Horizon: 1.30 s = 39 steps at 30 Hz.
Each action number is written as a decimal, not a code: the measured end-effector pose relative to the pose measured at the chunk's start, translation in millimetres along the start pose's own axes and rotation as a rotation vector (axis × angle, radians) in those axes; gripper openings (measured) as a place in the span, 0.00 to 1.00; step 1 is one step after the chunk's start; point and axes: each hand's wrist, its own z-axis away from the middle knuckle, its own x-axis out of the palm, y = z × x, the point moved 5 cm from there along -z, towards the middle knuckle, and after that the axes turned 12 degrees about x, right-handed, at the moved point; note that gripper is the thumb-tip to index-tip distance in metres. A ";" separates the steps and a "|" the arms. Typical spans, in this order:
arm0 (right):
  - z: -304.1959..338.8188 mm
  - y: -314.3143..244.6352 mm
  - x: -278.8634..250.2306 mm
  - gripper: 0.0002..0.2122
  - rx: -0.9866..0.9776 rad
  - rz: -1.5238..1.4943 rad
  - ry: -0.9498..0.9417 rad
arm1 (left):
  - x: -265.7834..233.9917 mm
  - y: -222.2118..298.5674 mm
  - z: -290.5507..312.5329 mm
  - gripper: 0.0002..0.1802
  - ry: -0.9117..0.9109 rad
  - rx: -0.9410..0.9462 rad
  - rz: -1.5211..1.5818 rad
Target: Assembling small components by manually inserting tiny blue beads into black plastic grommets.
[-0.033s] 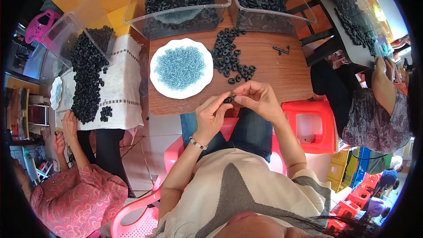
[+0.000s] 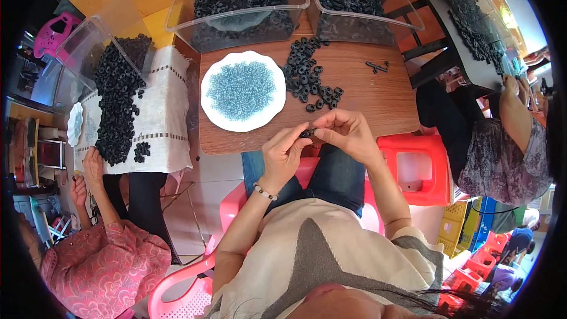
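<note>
Between my fingertips, just off the table's near edge, is a small black plastic piece (image 2: 306, 133), mostly hidden by the fingers. My left hand (image 2: 283, 152) pinches it from the left. My right hand (image 2: 348, 133) is closed in a pinch with thumb and forefinger at the piece's right side; anything finer in that pinch is too small to make out. Ahead lies a loose pile of black ring-like plastic pieces (image 2: 302, 68). Left of the pile stands a white scalloped plate (image 2: 273, 115) heaped with small clear bluish beads (image 2: 241, 91).
Two clear bins (image 2: 236, 40) of black pieces line the far edge of the brown table (image 2: 369, 103). Some joined black pieces (image 2: 377, 67) lie at its right. Co-workers sit on both sides, one by a cloth-covered table (image 2: 171, 106). A red stool (image 2: 413, 171) stands at my right.
</note>
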 end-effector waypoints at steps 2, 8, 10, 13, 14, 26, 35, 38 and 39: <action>1.5 1.6 -1.7 0.06 -0.004 0.075 0.017 | 0.2 -0.1 0.2 0.16 0.004 0.007 -0.005; 1.9 5.8 -3.5 0.05 -0.006 0.227 0.075 | 1.3 2.5 0.7 0.14 -0.003 0.042 -0.029; 2.0 6.1 -4.7 0.04 -0.001 0.240 0.077 | 2.1 3.6 0.6 0.13 -0.013 0.074 -0.041; 1.9 4.4 -6.2 0.04 0.013 0.289 0.090 | 4.6 3.6 2.3 0.13 -0.018 0.091 -0.037; 1.8 3.5 -6.9 0.03 0.022 0.324 0.102 | 4.8 3.7 2.7 0.13 -0.019 0.089 -0.036; 4.5 -12.2 4.7 0.04 0.107 0.642 0.175 | 9.6 -1.4 9.1 0.14 -0.075 0.182 -0.091; 0.8 14.2 3.7 0.07 0.007 0.159 0.131 | 2.7 1.2 3.9 0.13 0.026 0.089 -0.071; 2.8 18.4 1.4 0.07 0.038 0.111 0.158 | 0.1 3.8 2.2 0.13 0.054 0.093 -0.069; 3.1 19.9 1.6 0.07 0.040 0.112 0.157 | 0.2 4.0 2.6 0.13 0.052 0.084 -0.061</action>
